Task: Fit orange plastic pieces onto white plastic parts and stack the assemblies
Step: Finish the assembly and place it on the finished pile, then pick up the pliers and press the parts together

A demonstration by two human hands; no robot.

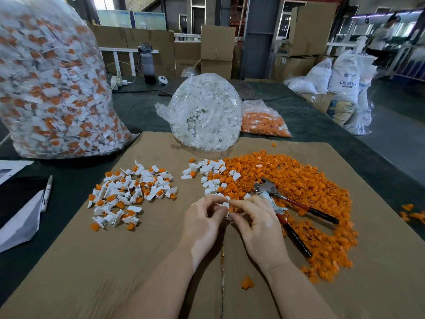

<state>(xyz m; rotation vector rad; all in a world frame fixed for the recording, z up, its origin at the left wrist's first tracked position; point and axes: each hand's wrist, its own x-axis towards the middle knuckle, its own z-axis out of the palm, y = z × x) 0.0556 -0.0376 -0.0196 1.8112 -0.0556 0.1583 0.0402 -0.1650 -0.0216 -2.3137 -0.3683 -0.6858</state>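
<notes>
— So, where are the hands?

— Low in the middle, over the cardboard sheet (142,261) that covers the desk (138,104). The left hand (202,223) and right hand (257,224) meet fingertip to fingertip, and between them sit a small white part (225,204) and an orange piece (234,209).

— Who holds what?

— The left fingers (208,200) are curled and pinch the white part; the right fingers (241,204) are curled round the orange piece, pressed right against the white one. Whether the two are already joined, I cannot tell.

— And the loose stock?

— A broad heap of orange pieces (299,180) lies to the right, with a cluster of bare white parts (207,173) at its left edge, just beyond the hands. Pliers (296,203) with red and black handles lie on the orange heap, touching the right hand's far side.

— Finished ones?

— A scattered pile of assemblies (131,194), white with orange fitted in, lies to the left, well apart from the hands. One stray orange bit (247,283) lies near the right forearm.

— Further back?

— A clear bag of white parts (204,111) stands at the cardboard's far edge, a smaller bag of orange pieces (262,120) just beside it on the right, and a tall bag of assemblies (53,84) on the left. A marker (47,192) lies at the left edge of the desk.
</notes>
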